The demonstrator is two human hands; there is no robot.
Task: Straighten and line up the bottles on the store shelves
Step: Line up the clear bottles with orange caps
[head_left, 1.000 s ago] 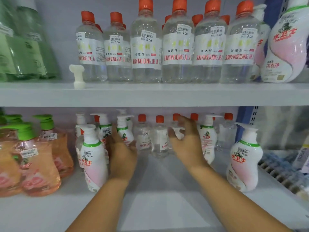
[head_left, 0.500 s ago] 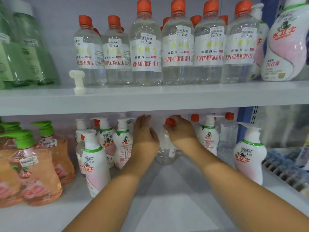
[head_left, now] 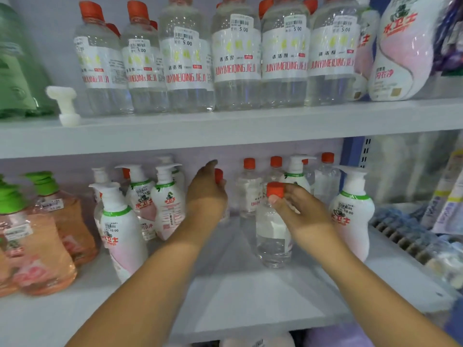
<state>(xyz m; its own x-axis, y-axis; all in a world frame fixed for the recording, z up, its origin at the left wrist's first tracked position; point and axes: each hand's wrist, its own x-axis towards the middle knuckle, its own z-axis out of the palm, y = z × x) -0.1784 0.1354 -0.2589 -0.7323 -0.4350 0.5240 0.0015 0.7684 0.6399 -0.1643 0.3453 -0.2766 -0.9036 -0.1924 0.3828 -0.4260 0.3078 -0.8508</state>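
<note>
The white lower shelf has bare room along its front edge, while the upper shelf above it carries tall clear orange-capped bottles labelled JUNYIMEIQINGJIEJI and priced 5.00. On the lower shelf, white pump bottles tagged 10.00 stand left of the hands. The right hand pinches the neck of a small clear bottle standing forward of its row; the left hand curls round another orange cap farther back.
</note>
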